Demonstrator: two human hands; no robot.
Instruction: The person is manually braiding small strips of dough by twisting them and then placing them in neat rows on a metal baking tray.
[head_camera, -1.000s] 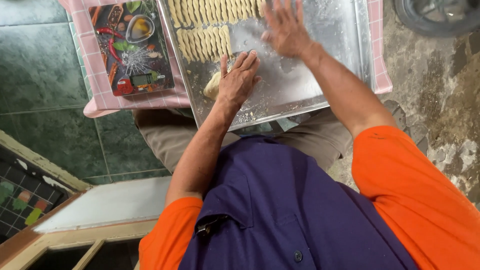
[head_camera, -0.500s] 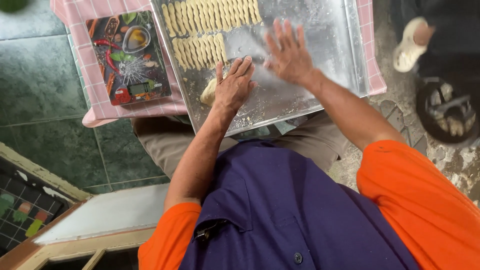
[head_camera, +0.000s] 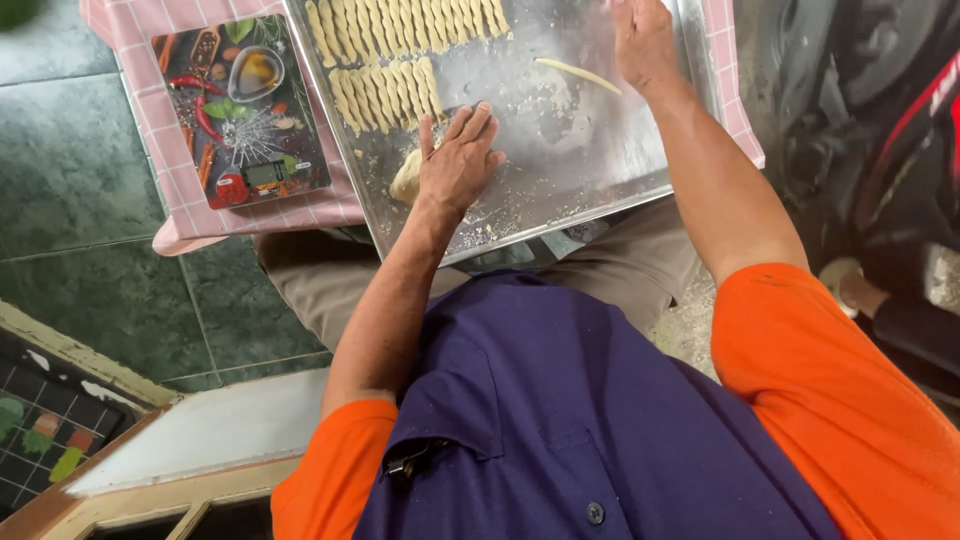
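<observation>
A floured metal tray (head_camera: 600, 175) lies in front of me on a pink checked cloth (head_camera: 300, 215). My left hand (head_camera: 458, 160) rests flat on the tray, fingers together, beside a lump of pale dough (head_camera: 406, 182) at its thumb side. My right hand (head_camera: 645, 40) lies palm down near the tray's far right part, just right of a thin rolled dough stick (head_camera: 578, 74). Two rows of several finished dough sticks (head_camera: 385, 90) lie along the tray's far left.
A kitchen scale (head_camera: 240, 110) with a printed picture top sits on the cloth left of the tray. Green floor tiles (head_camera: 80, 170) lie to the left, a motorbike (head_camera: 870, 130) stands at the right, and a wooden-framed ledge (head_camera: 200, 440) is at lower left.
My right hand has moved away to the tray's far right, leaving a rolled dough stick lying free. My left hand stays by the dough lump. The view has shifted.
</observation>
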